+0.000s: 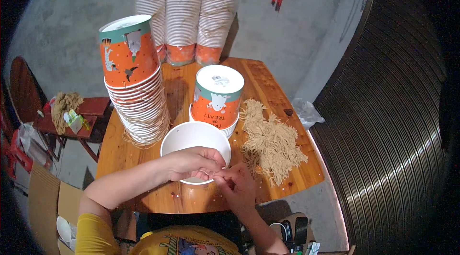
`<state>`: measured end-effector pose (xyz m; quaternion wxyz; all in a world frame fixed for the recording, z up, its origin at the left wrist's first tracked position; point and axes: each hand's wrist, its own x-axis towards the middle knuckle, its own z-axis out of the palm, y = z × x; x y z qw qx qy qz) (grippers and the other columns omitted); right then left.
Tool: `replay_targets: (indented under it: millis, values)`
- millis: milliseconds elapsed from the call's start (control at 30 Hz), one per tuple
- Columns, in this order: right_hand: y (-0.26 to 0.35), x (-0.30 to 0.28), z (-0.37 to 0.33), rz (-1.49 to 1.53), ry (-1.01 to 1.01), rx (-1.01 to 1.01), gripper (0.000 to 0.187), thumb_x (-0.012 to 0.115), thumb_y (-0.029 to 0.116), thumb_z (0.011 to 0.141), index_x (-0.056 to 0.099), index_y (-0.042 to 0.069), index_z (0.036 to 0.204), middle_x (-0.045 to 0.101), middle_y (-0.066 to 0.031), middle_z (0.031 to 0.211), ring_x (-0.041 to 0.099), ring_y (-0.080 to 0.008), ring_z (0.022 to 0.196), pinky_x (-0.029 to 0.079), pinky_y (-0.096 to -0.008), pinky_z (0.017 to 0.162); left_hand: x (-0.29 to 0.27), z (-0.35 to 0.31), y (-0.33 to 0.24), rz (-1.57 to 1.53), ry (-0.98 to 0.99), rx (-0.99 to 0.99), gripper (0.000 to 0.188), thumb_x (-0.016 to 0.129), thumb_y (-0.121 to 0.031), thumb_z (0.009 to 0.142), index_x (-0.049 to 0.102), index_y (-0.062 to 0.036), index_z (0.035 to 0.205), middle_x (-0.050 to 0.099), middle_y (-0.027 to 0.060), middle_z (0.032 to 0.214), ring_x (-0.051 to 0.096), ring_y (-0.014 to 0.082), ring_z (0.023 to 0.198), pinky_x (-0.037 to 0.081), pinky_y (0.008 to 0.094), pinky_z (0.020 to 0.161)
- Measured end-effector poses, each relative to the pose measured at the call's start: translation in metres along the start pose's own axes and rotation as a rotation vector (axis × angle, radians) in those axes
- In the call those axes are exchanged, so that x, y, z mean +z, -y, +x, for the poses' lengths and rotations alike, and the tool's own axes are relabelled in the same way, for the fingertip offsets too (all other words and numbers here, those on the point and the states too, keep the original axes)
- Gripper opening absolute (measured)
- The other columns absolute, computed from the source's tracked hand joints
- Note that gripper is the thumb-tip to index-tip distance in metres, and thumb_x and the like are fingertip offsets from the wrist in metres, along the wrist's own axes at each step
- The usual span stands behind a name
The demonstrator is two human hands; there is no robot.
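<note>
A white-lined paper bucket (191, 135) stands mouth up at the table's near edge, with a small hole in its wall. Over its near rim my left hand (194, 163) is closed, fingertips pinching a thin pale cord (210, 173). Just right of it, my right hand (238, 185) pinches the same cord, its thumb and forefinger together. The cord's ends are hidden by my fingers. Right of the bucket lies a loose heap of tan cords (273, 147). Behind the bucket is a short upside-down stack of orange and green printed buckets (218, 97).
A tall stack of upside-down buckets (136, 78), cords hanging along its side, stands on the left of the wooden table (182, 202). Plastic-wrapped bucket stacks (182, 20) stand at the back. More tan cord (65, 109) lies on a red bench (96, 106). A cardboard box (45, 197) is lower left.
</note>
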<state>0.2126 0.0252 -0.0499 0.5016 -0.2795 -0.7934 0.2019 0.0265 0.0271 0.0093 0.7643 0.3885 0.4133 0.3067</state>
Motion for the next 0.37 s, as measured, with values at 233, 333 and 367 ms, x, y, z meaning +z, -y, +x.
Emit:
replay_targets:
  millis: [233,333,367]
  values:
    - [-0.005,-0.002,-0.001,0.349,-0.071,0.436,0.011,0.065,0.012,0.084,0.063,0.008,0.094,0.057,-0.0011,0.081,0.051,-0.0069,0.069,0.041,-0.0229,0.059,-0.007,0.003,0.006,0.203,0.034,0.172,0.018,0.060,0.000,0.083,0.052,-0.0064,0.098,0.058,0.0009,0.087,0.054,0.0086,0.078,0.044,0.0209,0.073]
    - [-0.001,-0.014,0.011,0.173,0.125,0.423,0.020,0.063,0.015,0.086,0.060,0.009,0.105,0.057,-0.0017,0.083,0.052,-0.0074,0.073,0.043,-0.0223,0.064,0.001,0.002,0.009,0.518,-0.098,0.333,0.019,0.055,0.001,0.085,0.049,-0.0048,0.101,0.055,0.0016,0.090,0.052,0.0103,0.083,0.043,0.0229,0.080]
    - [0.003,-0.017,0.015,0.056,0.251,0.402,0.026,0.063,0.016,0.086,0.057,0.009,0.111,0.058,-0.0022,0.084,0.053,-0.0084,0.074,0.044,-0.0223,0.068,0.004,0.000,0.009,0.612,-0.135,0.362,0.018,0.054,0.000,0.086,0.049,-0.0062,0.102,0.056,0.0026,0.092,0.052,0.0103,0.086,0.043,0.0232,0.081]
